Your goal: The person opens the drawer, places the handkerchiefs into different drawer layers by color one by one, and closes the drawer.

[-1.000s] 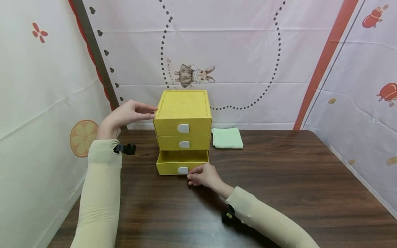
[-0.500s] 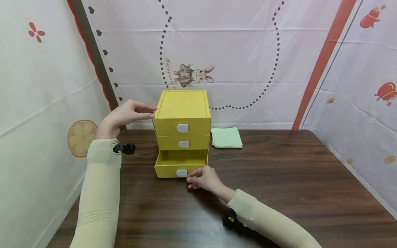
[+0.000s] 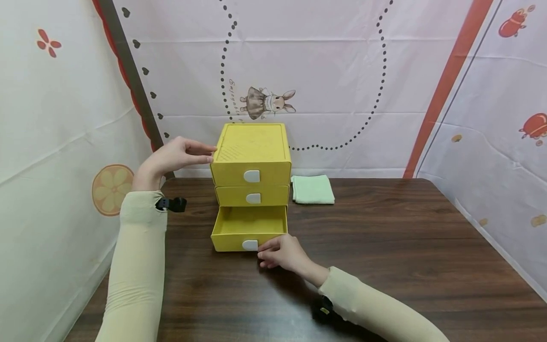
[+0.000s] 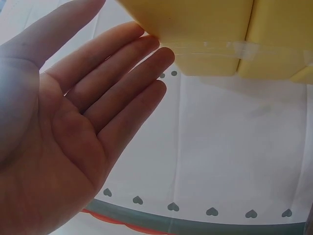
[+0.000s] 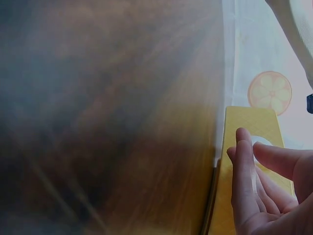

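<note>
Left hand (image 3: 177,154) flat, fingers straight against side of small yellow three-drawer plastic cabinet (image 3: 251,154) on dark wood surface (image 3: 384,247), probably bracing it. Right hand (image 3: 282,251) fingers pinching white tab of pulled-out bottom drawer (image 3: 248,230). Folded green cloth (image 3: 313,189) beside cabinet.
</note>
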Demonstrator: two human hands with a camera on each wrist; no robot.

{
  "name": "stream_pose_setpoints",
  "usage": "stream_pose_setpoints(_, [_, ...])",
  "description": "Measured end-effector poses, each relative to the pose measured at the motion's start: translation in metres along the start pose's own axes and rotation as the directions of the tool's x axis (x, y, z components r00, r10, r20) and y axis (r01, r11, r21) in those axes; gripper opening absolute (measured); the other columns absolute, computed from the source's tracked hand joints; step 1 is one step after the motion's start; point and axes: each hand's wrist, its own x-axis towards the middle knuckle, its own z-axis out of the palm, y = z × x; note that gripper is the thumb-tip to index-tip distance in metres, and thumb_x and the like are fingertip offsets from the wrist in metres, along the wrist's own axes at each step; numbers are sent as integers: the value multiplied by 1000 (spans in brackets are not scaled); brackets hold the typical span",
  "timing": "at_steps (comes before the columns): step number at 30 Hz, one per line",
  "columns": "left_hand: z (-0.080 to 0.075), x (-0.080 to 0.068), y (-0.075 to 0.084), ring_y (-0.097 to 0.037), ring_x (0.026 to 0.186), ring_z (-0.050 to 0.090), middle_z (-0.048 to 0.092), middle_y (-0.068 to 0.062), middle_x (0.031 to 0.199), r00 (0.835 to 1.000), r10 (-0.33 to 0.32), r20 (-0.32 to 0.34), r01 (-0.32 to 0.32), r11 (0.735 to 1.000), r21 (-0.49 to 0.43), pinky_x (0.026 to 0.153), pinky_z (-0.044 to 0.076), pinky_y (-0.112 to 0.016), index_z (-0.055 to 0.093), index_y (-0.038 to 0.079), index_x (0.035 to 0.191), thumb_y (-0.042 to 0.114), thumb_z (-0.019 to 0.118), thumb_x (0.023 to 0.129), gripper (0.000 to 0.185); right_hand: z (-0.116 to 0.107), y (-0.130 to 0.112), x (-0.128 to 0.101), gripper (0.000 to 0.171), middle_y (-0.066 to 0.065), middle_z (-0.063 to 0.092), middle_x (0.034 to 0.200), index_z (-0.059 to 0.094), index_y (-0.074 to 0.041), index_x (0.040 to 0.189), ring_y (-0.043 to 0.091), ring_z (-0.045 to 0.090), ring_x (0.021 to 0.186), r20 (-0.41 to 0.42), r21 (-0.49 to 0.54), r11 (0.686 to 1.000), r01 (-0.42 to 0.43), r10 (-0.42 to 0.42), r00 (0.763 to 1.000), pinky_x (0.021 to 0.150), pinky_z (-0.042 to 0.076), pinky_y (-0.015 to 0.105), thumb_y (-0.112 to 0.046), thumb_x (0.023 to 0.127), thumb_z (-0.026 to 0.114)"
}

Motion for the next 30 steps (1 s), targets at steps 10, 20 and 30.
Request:
stream_pose_setpoints(10, [0, 0, 0, -22, 118, 56, 62, -7, 128, 1000, 9, -2, -9, 1000, 3, 97, 44, -49, 62, 21, 128, 50, 68, 82, 54, 1, 0, -10, 19, 16, 73, 87, 73, 2, 101, 26, 72, 69, 20, 6, 1000, 19, -20, 1000, 61, 58, 36, -9, 85, 70])
stream_pose_setpoints(20, [0, 0, 2, -22, 119, 55, 61, -7, 129, 1000, -4, 1, 4, 1000, 6, 98, 44, -49, 62, 22, 128, 52, 69, 81, 56, 2, -3, -20, 21, 17, 73, 88, 71, 4, 103, 26, 72, 70, 45, 18, 1000, 12, -12, 999, 63, 58, 38, -7, 86, 69])
stream_pose_setpoints(30, [0, -2, 3, -23, 119, 55, 62, -7, 128, 1000, -7, -1, 7, 1000, 1, 98, 44, -50, 61, 20, 129, 51, 69, 82, 57, 1, 0, -27, 22, 17, 73, 89, 71, 5, 104, 26, 71, 70, 75, 27, 1000, 3, -5, 997, 63, 58, 37, -7, 86, 69])
